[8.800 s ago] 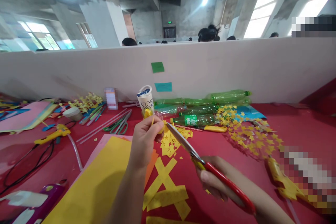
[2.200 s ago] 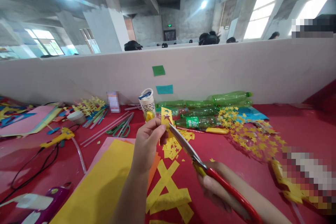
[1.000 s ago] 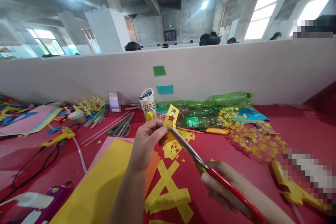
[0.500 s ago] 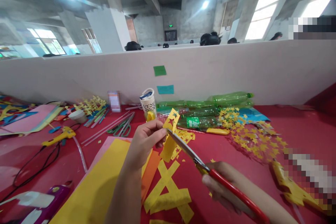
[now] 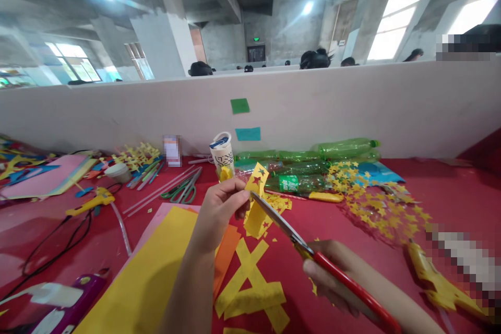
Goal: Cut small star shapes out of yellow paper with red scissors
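Note:
My left hand (image 5: 219, 211) pinches a yellow paper strip (image 5: 255, 195) with star-shaped holes, held upright above the red table (image 5: 450, 193). My right hand (image 5: 332, 279) grips red-handled scissors (image 5: 309, 253); their blades point up and left and meet the strip just below my left fingertips. The lower part of the strip hangs down behind the blades. Yellow paper offcuts (image 5: 250, 287) lie on the table below my hands.
A large yellow sheet (image 5: 144, 276) lies over pink and orange ones at lower left. Green plastic bottles (image 5: 305, 167), a heap of yellow paper stars (image 5: 371, 198), a white cup (image 5: 222, 154), green scissors (image 5: 183, 190) and yellow glue guns (image 5: 92, 202) lie about. A white partition (image 5: 352, 104) bounds the table.
Over the last seconds the starred strip came up between my left fingers and the scissor blades worked into it. In the last half second its lower flap hangs looser below the blades.

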`<act>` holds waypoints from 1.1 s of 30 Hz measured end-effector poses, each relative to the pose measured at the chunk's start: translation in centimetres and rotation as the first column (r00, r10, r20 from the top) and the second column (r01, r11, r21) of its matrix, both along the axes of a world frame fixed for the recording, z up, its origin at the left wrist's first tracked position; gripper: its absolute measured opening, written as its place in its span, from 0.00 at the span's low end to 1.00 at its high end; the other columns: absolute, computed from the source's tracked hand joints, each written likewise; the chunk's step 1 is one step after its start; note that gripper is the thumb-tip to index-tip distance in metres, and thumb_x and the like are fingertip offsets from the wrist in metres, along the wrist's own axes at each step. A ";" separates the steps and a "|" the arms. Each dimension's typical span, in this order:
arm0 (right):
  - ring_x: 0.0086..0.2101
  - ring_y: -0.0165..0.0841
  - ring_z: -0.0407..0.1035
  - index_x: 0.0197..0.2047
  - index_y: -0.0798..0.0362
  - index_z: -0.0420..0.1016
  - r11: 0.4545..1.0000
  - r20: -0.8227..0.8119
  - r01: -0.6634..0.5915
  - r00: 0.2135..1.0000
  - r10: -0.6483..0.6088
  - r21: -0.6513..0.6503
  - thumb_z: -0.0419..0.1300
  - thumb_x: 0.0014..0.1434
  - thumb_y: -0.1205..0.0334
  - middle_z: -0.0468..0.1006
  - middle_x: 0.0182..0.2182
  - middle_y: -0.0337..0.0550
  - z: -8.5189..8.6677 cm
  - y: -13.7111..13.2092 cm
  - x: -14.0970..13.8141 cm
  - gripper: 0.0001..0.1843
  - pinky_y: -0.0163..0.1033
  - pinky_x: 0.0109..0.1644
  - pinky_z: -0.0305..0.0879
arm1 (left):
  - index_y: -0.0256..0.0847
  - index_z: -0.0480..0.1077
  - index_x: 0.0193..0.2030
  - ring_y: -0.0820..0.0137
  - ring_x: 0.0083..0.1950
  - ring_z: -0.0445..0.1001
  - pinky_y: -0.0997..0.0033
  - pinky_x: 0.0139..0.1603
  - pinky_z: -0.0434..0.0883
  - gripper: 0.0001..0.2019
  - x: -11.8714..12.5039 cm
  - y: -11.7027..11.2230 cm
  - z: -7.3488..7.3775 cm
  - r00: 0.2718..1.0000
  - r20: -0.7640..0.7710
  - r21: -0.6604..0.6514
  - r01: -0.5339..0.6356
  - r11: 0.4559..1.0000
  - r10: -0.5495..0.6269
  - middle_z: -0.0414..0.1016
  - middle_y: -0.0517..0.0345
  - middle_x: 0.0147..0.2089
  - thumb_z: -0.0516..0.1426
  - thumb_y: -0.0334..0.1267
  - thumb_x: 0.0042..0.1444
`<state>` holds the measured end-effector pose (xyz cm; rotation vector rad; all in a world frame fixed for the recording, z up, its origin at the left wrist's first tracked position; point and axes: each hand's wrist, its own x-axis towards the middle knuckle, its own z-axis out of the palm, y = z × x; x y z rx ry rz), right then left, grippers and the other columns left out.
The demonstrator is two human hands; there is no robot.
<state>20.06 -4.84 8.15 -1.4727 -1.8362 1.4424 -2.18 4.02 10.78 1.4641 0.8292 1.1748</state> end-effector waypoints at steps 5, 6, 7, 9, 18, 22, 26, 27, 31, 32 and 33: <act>0.13 0.21 0.53 0.24 0.52 0.57 1.000 -0.053 0.008 0.999 -0.009 -0.009 0.45 0.52 0.24 0.60 0.13 0.31 0.2 0.0 -0.3 0.35 0.27 0.16 0.47 | 0.38 0.66 0.23 0.78 0.23 0.63 0.79 0.23 0.61 0.11 0.4 -0.1 -0.1 1.000 -0.007 0.035 -0.029 0.999 0.029 0.65 0.64 0.21 0.54 0.32 0.56; 0.13 0.21 0.53 0.24 0.52 0.57 1.000 -0.067 0.019 0.998 -0.020 -0.011 0.45 0.52 0.25 0.59 0.13 0.31 0.2 0.0 -0.4 0.34 0.27 0.16 0.47 | 0.38 0.66 0.23 0.78 0.23 0.63 0.78 0.23 0.61 0.11 0.6 -0.2 -0.1 0.999 0.000 0.037 -0.036 0.999 0.037 0.65 0.64 0.21 0.55 0.32 0.56; 0.13 0.21 0.53 0.24 0.52 0.57 1.000 -0.082 0.023 0.996 -0.023 -0.012 0.45 0.53 0.25 0.59 0.13 0.31 0.2 -0.1 -0.4 0.34 0.27 0.16 0.47 | 0.38 0.66 0.23 0.78 0.22 0.63 0.78 0.23 0.61 0.11 0.7 -0.2 -0.1 0.999 0.009 0.036 -0.046 0.998 0.045 0.65 0.64 0.21 0.55 0.33 0.56; 0.13 0.21 0.53 0.24 0.52 0.57 1.000 -0.126 0.006 0.992 -0.007 -0.007 0.46 0.53 0.26 0.59 0.12 0.30 0.0 -0.2 -0.6 0.33 0.27 0.16 0.46 | 0.38 0.67 0.24 0.78 0.22 0.63 0.78 0.22 0.60 0.10 1.0 -0.3 -0.2 0.998 0.031 0.032 -0.062 0.998 0.061 0.66 0.64 0.22 0.55 0.33 0.56; 0.15 0.22 0.53 0.25 0.52 0.58 0.996 -0.222 0.006 0.975 0.015 0.090 0.47 0.59 0.33 0.60 0.14 0.31 -0.7 -0.6 -0.7 0.29 0.29 0.18 0.45 | 0.37 0.68 0.24 0.78 0.23 0.62 0.79 0.22 0.60 0.09 1.4 -0.5 -0.3 0.998 0.053 -0.020 -0.045 0.999 0.046 0.66 0.62 0.22 0.55 0.33 0.55; 0.15 0.22 0.52 0.25 0.53 0.59 0.997 -0.254 0.061 0.966 -0.044 0.057 0.47 0.58 0.32 0.60 0.14 0.31 -0.7 -0.7 -0.8 0.30 0.28 0.18 0.45 | 0.37 0.68 0.24 0.78 0.23 0.62 0.79 0.23 0.61 0.09 1.5 -0.5 -0.3 0.998 0.045 -0.011 -0.030 0.999 0.031 0.65 0.63 0.22 0.55 0.33 0.55; 0.12 0.21 0.51 0.25 0.52 0.60 0.992 -0.262 0.123 0.957 -0.125 -0.024 0.48 0.55 0.29 0.59 0.11 0.29 -1.9 -0.6 -1.0 0.32 0.27 0.15 0.44 | 0.37 0.68 0.24 0.78 0.23 0.62 0.79 0.23 0.61 0.09 1.5 -0.5 -0.4 0.998 0.051 -0.017 -0.037 0.999 0.038 0.66 0.63 0.23 0.56 0.33 0.55; 0.09 0.21 0.50 0.23 0.51 0.58 0.995 -0.257 0.051 0.964 -0.072 -0.087 0.47 0.53 0.27 0.58 0.09 0.29 -2.2 -0.5 -1.0 0.33 0.27 0.12 0.43 | 0.37 0.68 0.24 0.78 0.23 0.63 0.79 0.23 0.61 0.09 1.6 -0.5 -0.4 0.998 0.053 -0.018 -0.036 0.999 0.037 0.66 0.63 0.22 0.56 0.33 0.55; 0.10 0.20 0.50 0.23 0.51 0.58 0.987 -0.249 0.133 0.957 -0.152 -0.091 0.46 0.53 0.26 0.57 0.09 0.28 -2.2 -0.4 -1.2 0.33 0.25 0.11 0.42 | 0.37 0.67 0.24 0.78 0.23 0.62 0.79 0.22 0.60 0.09 1.6 -0.5 -0.3 0.997 0.063 -0.033 -0.032 0.999 0.034 0.66 0.62 0.22 0.56 0.34 0.55; 0.09 0.20 0.49 0.22 0.51 0.57 0.987 -0.261 0.141 0.952 -0.158 -0.084 0.47 0.52 0.26 0.55 0.09 0.26 -1.9 -0.4 -1.3 0.34 0.25 0.11 0.42 | 0.37 0.68 0.24 0.78 0.23 0.63 0.79 0.22 0.60 0.09 1.6 -0.5 -0.3 0.997 0.064 -0.037 -0.032 0.999 0.035 0.66 0.62 0.22 0.56 0.34 0.54; 0.09 0.20 0.49 0.22 0.51 0.57 0.990 -0.262 0.106 0.957 -0.126 -0.089 0.47 0.51 0.25 0.54 0.09 0.26 -1.4 -0.5 -1.4 0.34 0.25 0.11 0.42 | 0.37 0.68 0.24 0.78 0.22 0.63 0.79 0.22 0.60 0.09 1.6 -0.5 -0.3 0.997 0.063 -0.039 -0.032 0.999 0.035 0.66 0.62 0.22 0.56 0.34 0.54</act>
